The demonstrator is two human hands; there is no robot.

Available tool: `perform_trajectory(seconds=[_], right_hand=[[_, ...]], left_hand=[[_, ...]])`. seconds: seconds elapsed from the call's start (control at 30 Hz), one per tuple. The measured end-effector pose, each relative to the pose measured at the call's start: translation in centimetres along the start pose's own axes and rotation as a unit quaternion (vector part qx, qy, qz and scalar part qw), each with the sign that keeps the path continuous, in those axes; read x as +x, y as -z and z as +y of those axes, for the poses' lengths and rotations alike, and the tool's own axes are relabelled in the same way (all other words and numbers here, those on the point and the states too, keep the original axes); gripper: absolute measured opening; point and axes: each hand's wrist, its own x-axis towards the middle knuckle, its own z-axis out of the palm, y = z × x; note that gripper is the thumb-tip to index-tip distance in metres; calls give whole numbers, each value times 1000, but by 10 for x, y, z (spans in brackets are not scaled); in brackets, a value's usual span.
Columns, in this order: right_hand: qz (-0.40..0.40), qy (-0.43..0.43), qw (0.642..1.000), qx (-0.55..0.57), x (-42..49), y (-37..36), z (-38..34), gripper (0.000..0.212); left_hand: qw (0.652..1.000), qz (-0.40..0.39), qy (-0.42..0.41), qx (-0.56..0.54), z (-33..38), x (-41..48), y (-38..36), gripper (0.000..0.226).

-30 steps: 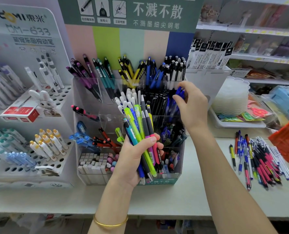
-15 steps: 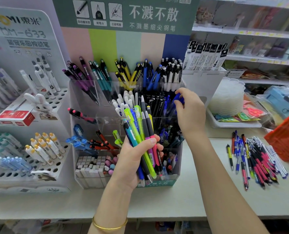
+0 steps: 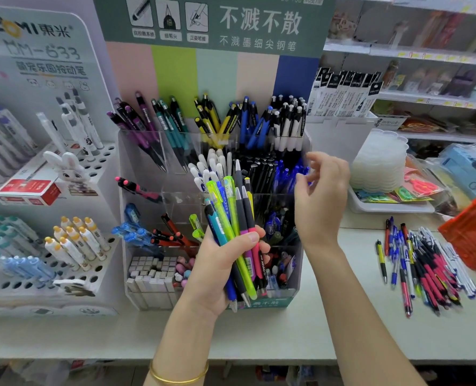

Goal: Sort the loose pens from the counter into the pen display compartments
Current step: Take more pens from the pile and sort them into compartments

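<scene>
My left hand (image 3: 217, 268) grips a bundle of pens (image 3: 237, 218) in green, teal, blue, grey and pink, held upright in front of the clear pen display (image 3: 136, 190). My right hand (image 3: 321, 196) hovers at the display's right side, by the compartment of blue pens (image 3: 287, 174), fingers loosely spread and holding nothing. A pile of loose pens (image 3: 423, 266) lies on the white counter (image 3: 328, 324) at the right. The display's back row holds purple, teal, yellow, blue and white pens in separate compartments.
A white holed stand (image 3: 72, 246) with capped pens is at the left. A red box (image 3: 28, 190) sits on it. An orange basket (image 3: 470, 232) stands at the far right, behind the loose pens. A white tray (image 3: 390, 207) with packets sits behind the counter.
My right hand held a blue pen at the blue compartment; now the pen is released there and the fingers have opened and drawn back slightly. The left hand keeps its bundle.
</scene>
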Motion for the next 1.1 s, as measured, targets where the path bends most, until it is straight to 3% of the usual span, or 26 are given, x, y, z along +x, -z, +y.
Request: perform_trajectory(seconds=[0.07,0.13,0.2,0.27,0.33,0.43,0.6,0.7,0.97,1.1], right_hand=[[-15,13,998,64,-6,5,-15,26],[-84,-16,986,144,-13,10,-33,23],[-188,-92,949,235,-14,14,-51,20],[-267,-117,917,271,-14,14,-65,19],[-313,-90,911,253,-14,7,-79,19],[-377,-6,916,134,-15,-8,-99,27],[-511,62,857,19,-23,-26,-126,45],[-519,45,852,53,-31,-36,-134,34],[-490,-141,809,293,-48,-47,-139,15],[-466,-135,829,279,-56,-55,-140,11]], left_hand=[[1000,-7,2,0,1,-2,1,48],[1000,-11,6,-1,4,-6,3,40],[1000,-7,6,4,5,-10,6,37],[999,19,-2,27,6,-13,11,37],[997,58,-16,47,5,-16,19,39],[993,84,-42,71,6,-22,31,44],[986,109,-64,109,13,-32,50,44],[984,126,-59,108,16,-37,62,46],[992,110,-62,21,30,-50,83,52],[992,113,-50,-15,32,-51,87,53]])
